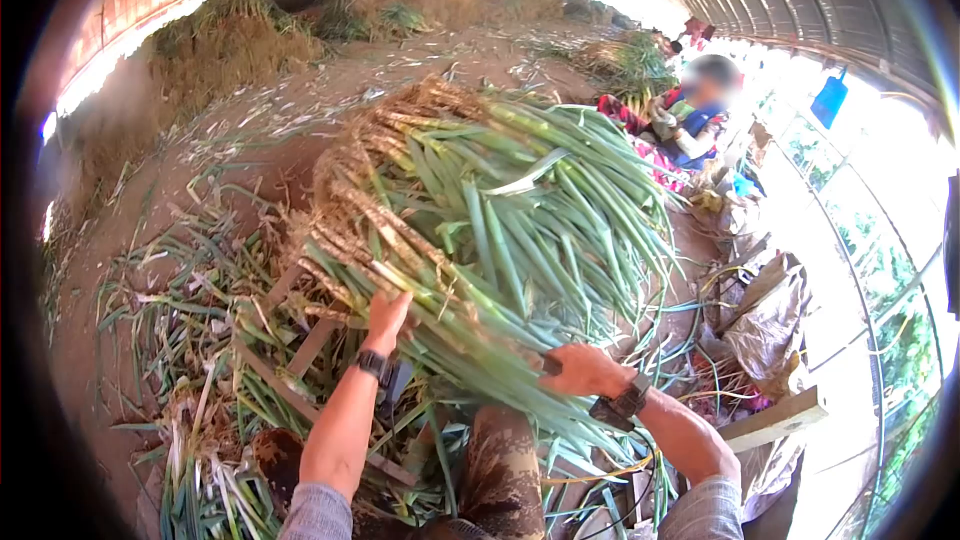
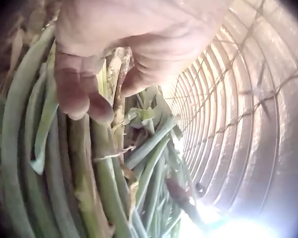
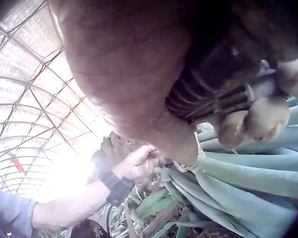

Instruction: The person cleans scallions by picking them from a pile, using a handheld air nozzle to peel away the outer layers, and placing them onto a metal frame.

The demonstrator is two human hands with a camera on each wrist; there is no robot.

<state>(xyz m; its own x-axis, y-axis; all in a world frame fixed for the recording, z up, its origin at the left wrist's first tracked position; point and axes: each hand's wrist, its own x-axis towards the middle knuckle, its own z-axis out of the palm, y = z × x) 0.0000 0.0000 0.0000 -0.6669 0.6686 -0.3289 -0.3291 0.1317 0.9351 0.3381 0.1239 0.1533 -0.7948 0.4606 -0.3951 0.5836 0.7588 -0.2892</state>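
A big heap of green onions [image 1: 520, 210] lies in front of me, brown root ends to the left and long green leaves to the right. My left hand [image 1: 385, 318] is at the near side of the heap, by the pale stems. In the left wrist view its fingers [image 2: 84, 99] curl over several stalks [image 2: 84, 168]. Farther right, over the leaves, my right hand [image 1: 585, 370] curls its fingers round a dark ribbed object [image 3: 208, 89], mostly hidden in the palm. Green leaves [image 3: 253, 173] run close under those fingers.
Loose leaves and trimmings [image 1: 190, 290] litter the ground at left. A wooden board [image 1: 775, 420] juts out at lower right, near crumpled sacks [image 1: 765, 310]. Another person [image 1: 700, 115] sits beyond the heap, beside more onions [image 1: 630, 65].
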